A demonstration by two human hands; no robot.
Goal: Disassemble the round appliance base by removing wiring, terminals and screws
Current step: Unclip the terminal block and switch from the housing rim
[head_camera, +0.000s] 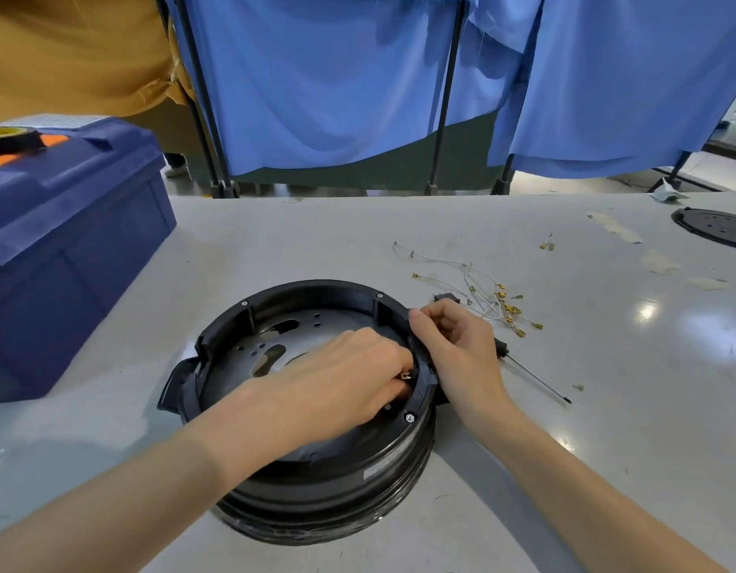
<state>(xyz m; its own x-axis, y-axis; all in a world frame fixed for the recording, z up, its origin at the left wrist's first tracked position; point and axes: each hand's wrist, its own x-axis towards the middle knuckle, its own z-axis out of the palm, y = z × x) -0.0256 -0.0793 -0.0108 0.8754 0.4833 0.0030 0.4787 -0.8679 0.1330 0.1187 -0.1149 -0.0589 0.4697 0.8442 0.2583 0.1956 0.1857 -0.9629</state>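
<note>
Reaching into the round black plastic appliance base [308, 286], which sits on the grey tabletop [275, 241] under both hands, the left hand [350, 374] pinches a small brass terminal [405, 376] at the inner wall. The right hand [453, 345] grips the rim from outside, fingers curled. Loose white wires with brass ends [490, 299] lie just beyond the right hand, and a thin black-handled screwdriver [536, 377] lies at its right.

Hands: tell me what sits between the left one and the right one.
Head view: the black rim of the round base separates them. The left hand pinches a brass terminal inside it; the right hand grips it from outside.
</note>
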